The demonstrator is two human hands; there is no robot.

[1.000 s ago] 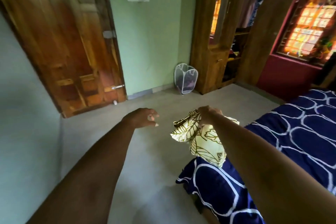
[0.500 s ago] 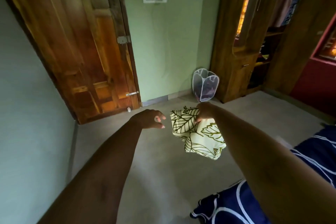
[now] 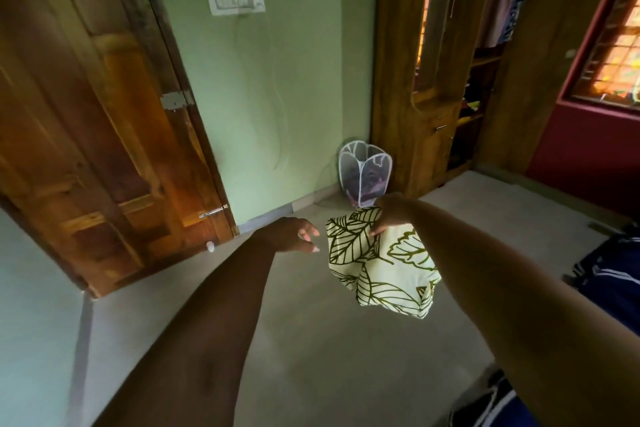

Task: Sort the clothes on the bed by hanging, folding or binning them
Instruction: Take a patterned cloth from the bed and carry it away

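A pale yellow cloth with an olive leaf print (image 3: pixel 381 263) hangs in the air over the floor, gripped at its top edge by my right hand (image 3: pixel 389 213). My left hand (image 3: pixel 294 234) is stretched out beside the cloth on its left, fingers loosely curled and holding nothing, a small gap apart from the fabric. A white mesh laundry hamper (image 3: pixel 365 175) stands in the corner beyond the cloth, with some dark and purplish clothes inside. The bed with its navy cover with white lines (image 3: pixel 609 274) shows at the right edge.
An open wooden wardrobe (image 3: pixel 433 62) with hanging clothes and shelves stands to the right of the hamper. A wooden door (image 3: pixel 104 114) fills the left side. Grey floor (image 3: pixel 311 340) lies between me and the hamper. A window (image 3: pixel 616 45) is at the far right.
The view has swung left and moved away from the bed toward the hamper corner. My right hand carries the leaf cloth along; my left hand stays beside it, empty.
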